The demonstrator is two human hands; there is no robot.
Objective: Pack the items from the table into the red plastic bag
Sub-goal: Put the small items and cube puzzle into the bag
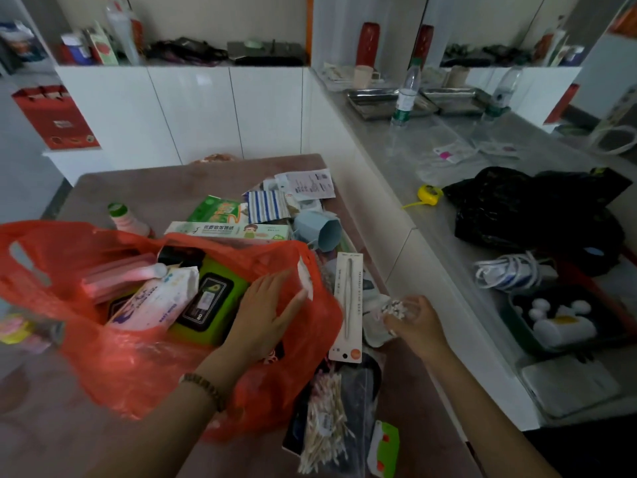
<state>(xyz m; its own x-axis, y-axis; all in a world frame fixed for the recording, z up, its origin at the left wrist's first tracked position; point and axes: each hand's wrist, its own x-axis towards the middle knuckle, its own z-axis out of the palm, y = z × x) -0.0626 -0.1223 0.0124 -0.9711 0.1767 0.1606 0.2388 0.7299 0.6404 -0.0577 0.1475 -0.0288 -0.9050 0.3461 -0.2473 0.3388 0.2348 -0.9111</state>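
Dim, soft focus, wide-angle warp at edges

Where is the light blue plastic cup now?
The light blue plastic cup lies on its side on the table, beyond the red plastic bag, right of the long white box.

the red plastic bag [113, 353] is thin, crinkled film with a soft sheen. inside it, the wipes pack [155, 300] has smooth printed plastic wrap and the green case [210, 298] looks glossy hard plastic. just right of the bag, the tweezers card [348, 305] is matt paperboard. beyond the bag, the striped cloth [267, 205] looks woven. the bench [138, 188] beneath is matt brown.
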